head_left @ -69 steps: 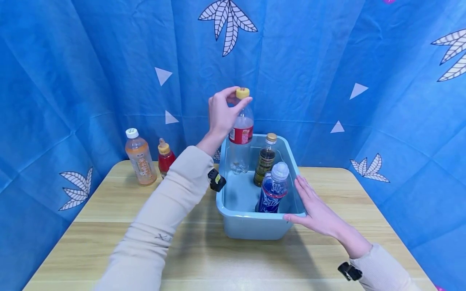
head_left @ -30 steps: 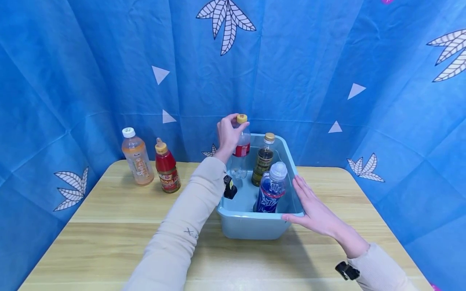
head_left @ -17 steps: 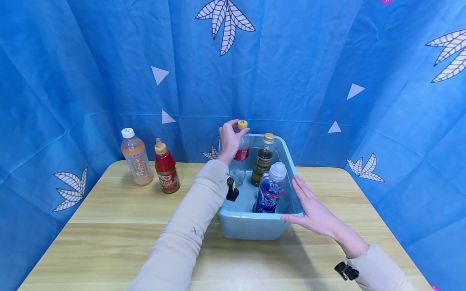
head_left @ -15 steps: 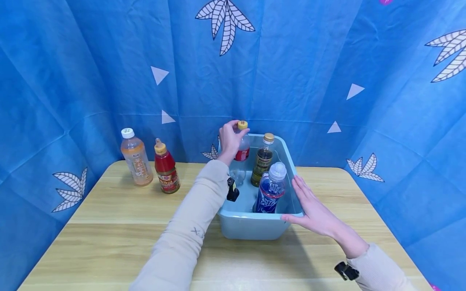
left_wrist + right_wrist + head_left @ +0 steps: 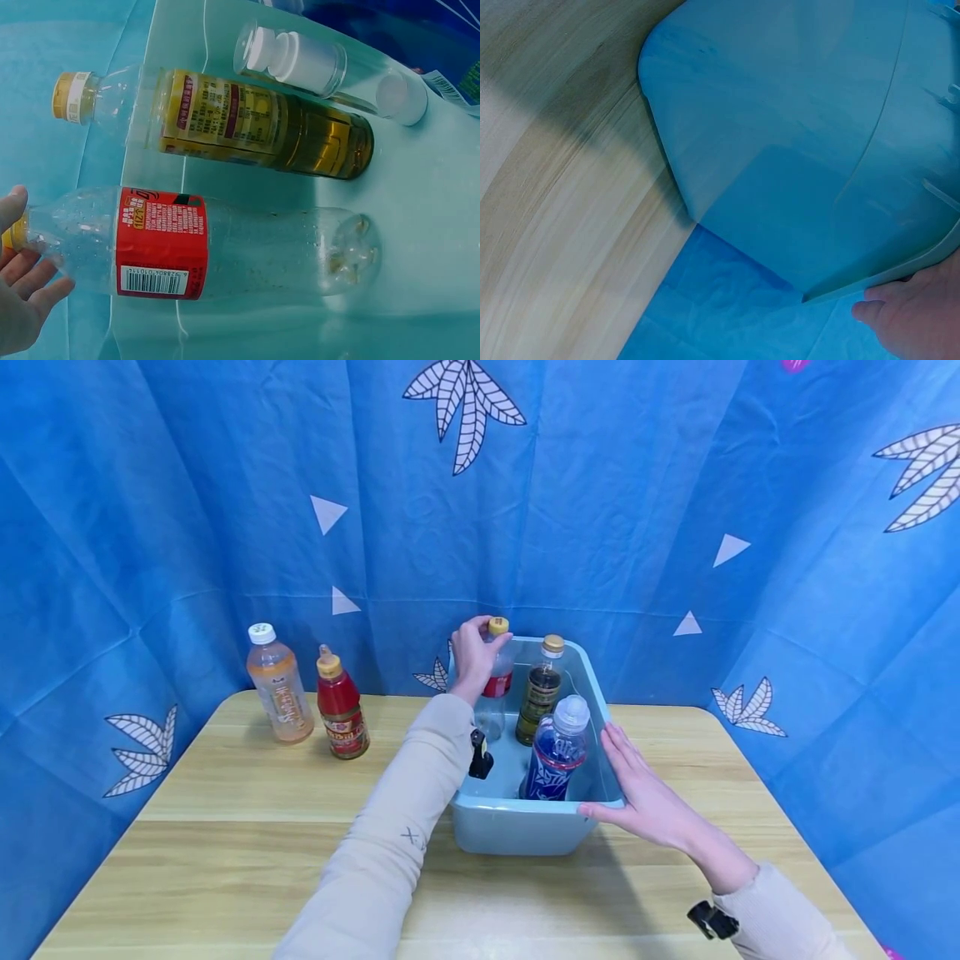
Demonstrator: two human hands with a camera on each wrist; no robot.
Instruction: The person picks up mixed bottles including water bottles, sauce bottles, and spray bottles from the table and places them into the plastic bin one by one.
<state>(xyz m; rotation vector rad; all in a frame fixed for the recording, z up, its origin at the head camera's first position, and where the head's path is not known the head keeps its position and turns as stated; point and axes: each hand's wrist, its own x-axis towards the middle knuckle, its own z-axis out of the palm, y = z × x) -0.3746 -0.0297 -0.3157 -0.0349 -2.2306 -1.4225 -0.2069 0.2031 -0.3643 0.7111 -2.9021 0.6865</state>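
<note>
My left hand (image 5: 472, 656) holds a clear plastic soda bottle (image 5: 262, 251) by its yellow cap and neck. The bottle has a red label and stands upright in the left back part of the light blue basin (image 5: 525, 827). Beside it in the basin are a gold-capped bottle of dark liquid (image 5: 540, 697) and a blue-labelled bottle with a clear cap (image 5: 557, 756). Fingers straight, my right hand (image 5: 652, 793) rests at the basin's front right corner, thumb on the front rim. In the right wrist view its fingertips (image 5: 868, 309) show at the rim.
Left of the basin stand a white-capped bottle with an orange tint (image 5: 283, 689) and a red sauce bottle (image 5: 342, 710). Blue cloth (image 5: 630, 485) hangs behind the wooden table (image 5: 262, 860). The left wrist view shows a clear cylinder holding white pieces (image 5: 300, 64).
My left hand has lowered the soda bottle from above the basin down into it, slightly further in the last half second. The right hand has stayed at the corner.
</note>
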